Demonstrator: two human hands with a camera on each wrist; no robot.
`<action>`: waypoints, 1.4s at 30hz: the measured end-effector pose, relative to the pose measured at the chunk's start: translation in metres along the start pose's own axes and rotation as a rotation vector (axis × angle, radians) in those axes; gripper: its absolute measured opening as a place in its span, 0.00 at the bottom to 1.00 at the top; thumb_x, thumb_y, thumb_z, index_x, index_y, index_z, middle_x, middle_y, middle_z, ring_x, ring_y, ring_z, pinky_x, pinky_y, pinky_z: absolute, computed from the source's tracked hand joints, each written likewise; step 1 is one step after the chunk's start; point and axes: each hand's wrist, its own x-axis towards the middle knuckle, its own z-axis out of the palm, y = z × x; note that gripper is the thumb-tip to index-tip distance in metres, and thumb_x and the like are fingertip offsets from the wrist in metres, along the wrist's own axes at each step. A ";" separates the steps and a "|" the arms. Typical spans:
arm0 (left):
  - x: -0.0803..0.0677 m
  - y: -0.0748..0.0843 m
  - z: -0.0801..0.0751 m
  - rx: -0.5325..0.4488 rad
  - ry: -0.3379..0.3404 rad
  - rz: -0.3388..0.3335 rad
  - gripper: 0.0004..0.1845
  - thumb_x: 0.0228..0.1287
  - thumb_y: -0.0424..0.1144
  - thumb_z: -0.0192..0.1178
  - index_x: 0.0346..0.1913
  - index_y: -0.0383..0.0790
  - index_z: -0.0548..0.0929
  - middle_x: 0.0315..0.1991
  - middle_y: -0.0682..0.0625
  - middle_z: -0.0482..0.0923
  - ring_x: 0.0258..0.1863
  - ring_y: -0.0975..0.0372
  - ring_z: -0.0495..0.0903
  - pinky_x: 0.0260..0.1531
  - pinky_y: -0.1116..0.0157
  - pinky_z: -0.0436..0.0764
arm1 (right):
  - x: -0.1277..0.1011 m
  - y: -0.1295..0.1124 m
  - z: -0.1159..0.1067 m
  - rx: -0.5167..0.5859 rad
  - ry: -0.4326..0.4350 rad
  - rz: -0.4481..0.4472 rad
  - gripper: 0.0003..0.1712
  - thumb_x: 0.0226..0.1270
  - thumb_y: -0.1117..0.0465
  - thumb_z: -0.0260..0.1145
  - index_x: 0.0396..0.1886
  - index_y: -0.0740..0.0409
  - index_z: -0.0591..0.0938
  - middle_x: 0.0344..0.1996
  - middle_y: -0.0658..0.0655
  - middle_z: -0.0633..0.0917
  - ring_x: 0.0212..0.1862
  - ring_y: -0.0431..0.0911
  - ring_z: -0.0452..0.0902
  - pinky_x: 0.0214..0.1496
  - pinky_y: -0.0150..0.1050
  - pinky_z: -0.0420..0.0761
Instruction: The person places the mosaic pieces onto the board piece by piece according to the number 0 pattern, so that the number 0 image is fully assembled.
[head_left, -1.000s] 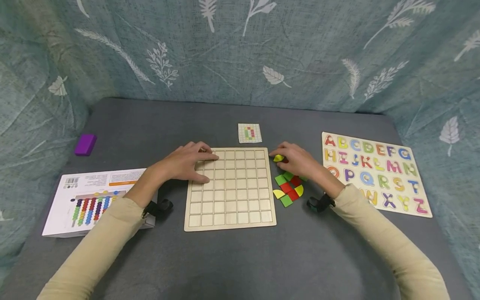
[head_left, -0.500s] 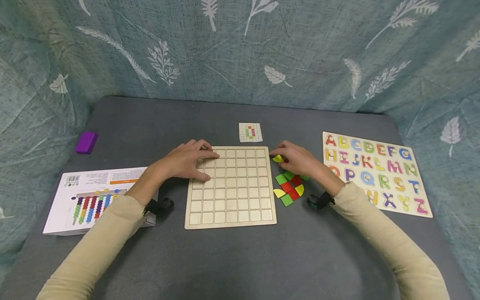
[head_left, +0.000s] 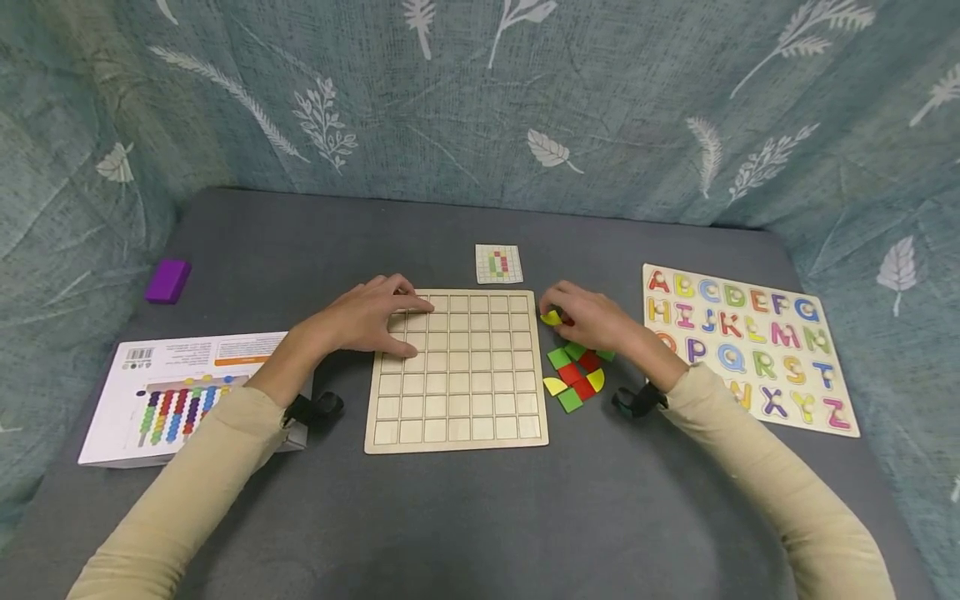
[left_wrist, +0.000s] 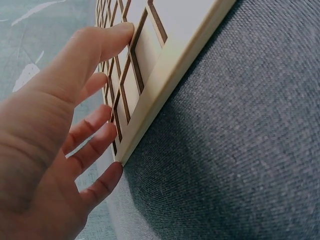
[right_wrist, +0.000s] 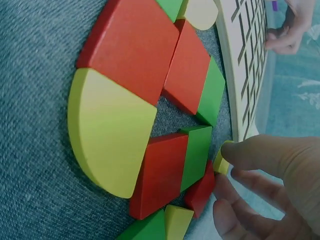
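**L hand braces grid board, R hand on yellow tile**

L hand (head_left: 367, 317), fingers spread wide, rests over the far-L corner of the grid board (head_left: 459, 383), prob. to steady it. R hand (head_left: 592, 318) seems to pinch the yellow tile (head_left: 551, 318) btwn thumb & fingers, just off the board's R edge nr its far corner. Loose tiles (head_left: 570, 374), red, green & yellow, lie along that edge, prob. for a short reach. Pattern card (head_left: 498, 264) sits face up btwn board & far edge of desk (head_left: 450, 525), prob. for easy viewing.
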 end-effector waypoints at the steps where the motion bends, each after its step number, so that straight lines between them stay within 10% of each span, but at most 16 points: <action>1: 0.000 0.000 0.000 0.003 0.000 -0.002 0.33 0.55 0.51 0.70 0.65 0.48 0.75 0.57 0.45 0.69 0.51 0.52 0.68 0.52 0.48 0.66 | 0.000 0.000 0.000 -0.006 -0.005 -0.011 0.12 0.66 0.68 0.63 0.49 0.56 0.78 0.53 0.59 0.75 0.37 0.48 0.71 0.38 0.43 0.69; 19: 0.001 0.000 0.002 -0.077 -0.009 -0.024 0.23 0.56 0.48 0.71 0.54 0.47 0.80 0.52 0.48 0.69 0.47 0.56 0.66 0.45 0.55 0.69 | 0.003 0.006 -0.010 -0.005 -0.109 -0.086 0.15 0.65 0.71 0.63 0.50 0.60 0.84 0.57 0.62 0.77 0.44 0.51 0.76 0.48 0.50 0.75; 42: 0.000 0.003 0.001 -0.040 -0.006 -0.079 0.26 0.55 0.50 0.71 0.57 0.49 0.80 0.55 0.47 0.69 0.50 0.55 0.68 0.46 0.51 0.72 | 0.009 0.011 -0.005 0.041 -0.006 -0.025 0.16 0.63 0.73 0.64 0.50 0.62 0.85 0.42 0.62 0.79 0.39 0.51 0.78 0.40 0.42 0.77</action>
